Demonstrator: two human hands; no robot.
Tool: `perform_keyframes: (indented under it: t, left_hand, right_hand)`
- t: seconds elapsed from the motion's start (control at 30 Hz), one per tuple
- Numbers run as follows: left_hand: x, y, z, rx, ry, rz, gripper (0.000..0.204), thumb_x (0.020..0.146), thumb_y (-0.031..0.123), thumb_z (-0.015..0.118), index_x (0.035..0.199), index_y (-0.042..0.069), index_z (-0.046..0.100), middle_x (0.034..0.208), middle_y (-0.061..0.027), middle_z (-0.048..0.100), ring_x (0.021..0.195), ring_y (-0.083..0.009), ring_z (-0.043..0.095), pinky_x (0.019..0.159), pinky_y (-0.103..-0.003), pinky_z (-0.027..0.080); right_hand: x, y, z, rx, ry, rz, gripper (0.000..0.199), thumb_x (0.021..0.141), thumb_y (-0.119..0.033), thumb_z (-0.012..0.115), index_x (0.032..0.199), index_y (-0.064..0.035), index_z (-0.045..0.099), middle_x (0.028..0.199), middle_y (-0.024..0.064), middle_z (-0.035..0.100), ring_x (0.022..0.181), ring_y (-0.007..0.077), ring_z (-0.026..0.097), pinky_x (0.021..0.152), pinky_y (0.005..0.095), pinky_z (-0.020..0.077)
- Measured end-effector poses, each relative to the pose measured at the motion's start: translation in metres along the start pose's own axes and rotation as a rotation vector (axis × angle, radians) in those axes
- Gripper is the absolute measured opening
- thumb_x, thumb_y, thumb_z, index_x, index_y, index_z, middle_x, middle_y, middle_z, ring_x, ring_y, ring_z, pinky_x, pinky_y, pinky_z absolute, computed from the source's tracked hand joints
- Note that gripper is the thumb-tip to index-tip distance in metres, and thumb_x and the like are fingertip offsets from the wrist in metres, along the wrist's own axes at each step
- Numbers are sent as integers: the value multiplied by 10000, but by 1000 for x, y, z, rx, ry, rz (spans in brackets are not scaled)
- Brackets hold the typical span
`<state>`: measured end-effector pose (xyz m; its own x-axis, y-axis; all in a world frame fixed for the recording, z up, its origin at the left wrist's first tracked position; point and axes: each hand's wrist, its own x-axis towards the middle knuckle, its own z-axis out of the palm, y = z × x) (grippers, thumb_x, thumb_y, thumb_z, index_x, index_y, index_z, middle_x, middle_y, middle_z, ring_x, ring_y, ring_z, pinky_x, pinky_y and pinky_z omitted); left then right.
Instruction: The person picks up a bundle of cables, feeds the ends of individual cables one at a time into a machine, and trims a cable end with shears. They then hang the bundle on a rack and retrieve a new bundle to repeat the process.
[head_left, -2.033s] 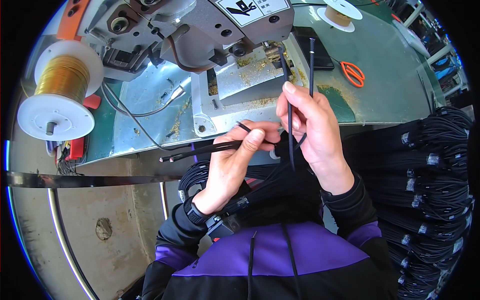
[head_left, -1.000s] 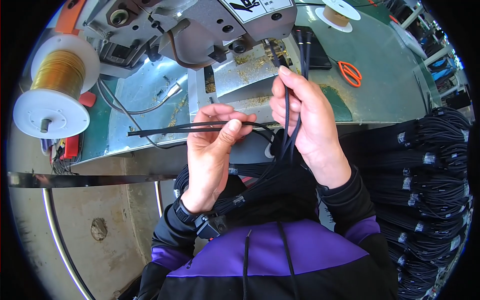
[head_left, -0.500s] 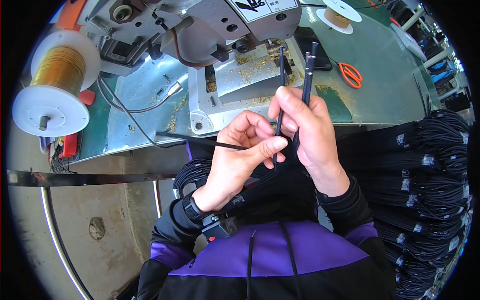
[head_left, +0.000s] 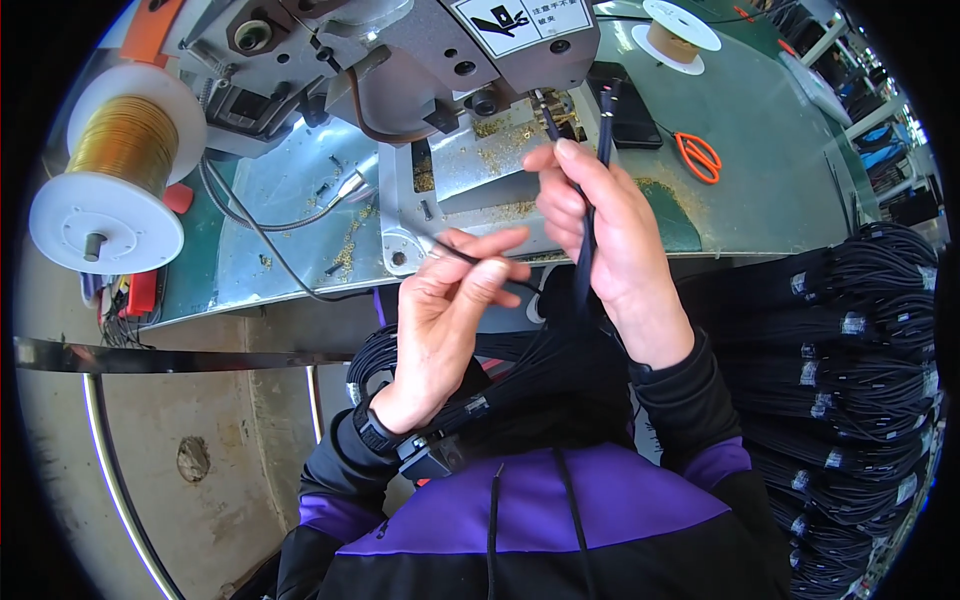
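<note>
My right hand (head_left: 635, 265) is closed around several black cords. Their upright ends (head_left: 606, 130) stick up past the fingers, and the rest drapes down toward my lap. One separate cord end (head_left: 550, 122), pinched between thumb and forefinger, points up at the working area of a grey metal machine (head_left: 420, 70). Lower and to the left, my left hand (head_left: 435, 325) pinches another thin black cord (head_left: 453, 250) between thumb and fingers. Its tip, pointing up and left, is blurred. Brass-coloured scraps (head_left: 497, 155) litter the machine's sloped metal plate.
A large spool of brass-coloured strip (head_left: 125, 140) stands at the left. Behind the machine's right side lie a black phone-like slab (head_left: 625, 105), orange-handled scissors (head_left: 697, 157) and a smaller spool (head_left: 674, 40). Bundled black cords (head_left: 840, 380) hang at the right. A metal rail (head_left: 190, 358) crosses the lower left.
My right hand has risen slightly, bringing the single cord's end up and left to the machine. My left hand has drawn back leftward from the right, and its cord now tilts differently.
</note>
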<state>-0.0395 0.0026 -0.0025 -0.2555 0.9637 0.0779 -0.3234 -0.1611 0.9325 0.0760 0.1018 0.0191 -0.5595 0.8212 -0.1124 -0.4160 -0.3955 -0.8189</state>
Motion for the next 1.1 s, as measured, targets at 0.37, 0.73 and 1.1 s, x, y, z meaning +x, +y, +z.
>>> perform_keyframes:
  t: [0.37,0.73,1.1]
  left_hand:
    - [0,-2,10,-7,-184,-74,590,815,211,576,1291,48,267,985,-92,482,900,-171,543,639,-239,472]
    - [-23,-17,-28,43,-99,-207,389,829,146,562,1168,44,400,984,-69,487,874,-141,538,684,-236,439]
    - [-79,-79,-84,974,-720,-319,428,810,227,569,1150,1,441,1000,-153,513,939,-246,538,803,-295,431]
  right_hand:
    - [-15,-1,-5,76,-75,8,273,862,-268,478,685,-62,510,504,-71,319,442,32,266,399,188,225]
    - [14,3,-3,354,-93,95,283,876,-236,454,632,-92,441,522,-66,304,450,42,275,384,169,222]
    - [-116,-112,-114,-586,451,-1051,296,849,-290,448,711,-32,491,837,115,492,800,191,464,787,318,357]
